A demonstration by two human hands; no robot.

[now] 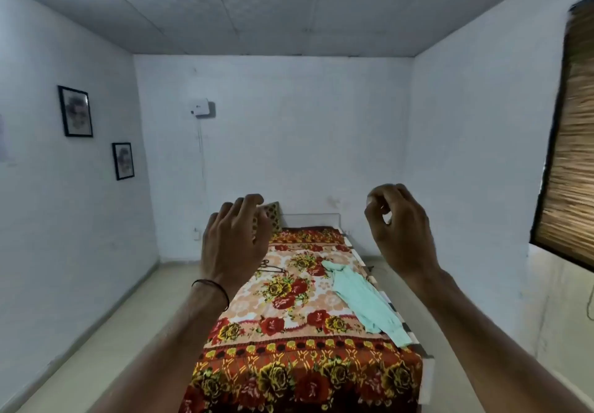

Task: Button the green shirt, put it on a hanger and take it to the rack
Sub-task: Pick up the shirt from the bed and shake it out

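Head view: both hands hang raised in the air above the bed and touch nothing.
Left hand: fingers loosely curled, holding nothing.
Right hand: fingers loosely curled, thumb close to the fingertips, nothing visibly between them.
Green shirt: lies rumpled on the floral bedspread along the bed's right edge, well apart from both hands.
Long axis: runs lengthwise with the bed, the far end toward the middle and the near end at the right edge.
Direction from grip: forward and down, on the right hand's side.
Nearer hand: the right, by my judgement.
Hanger: a thin dark shape on the bedspread left of the shirt, partly behind the left hand; probably the hanger, but too small to be sure.
Step in hand: the shirt looks untouched, so reaching down for it likely comes first.
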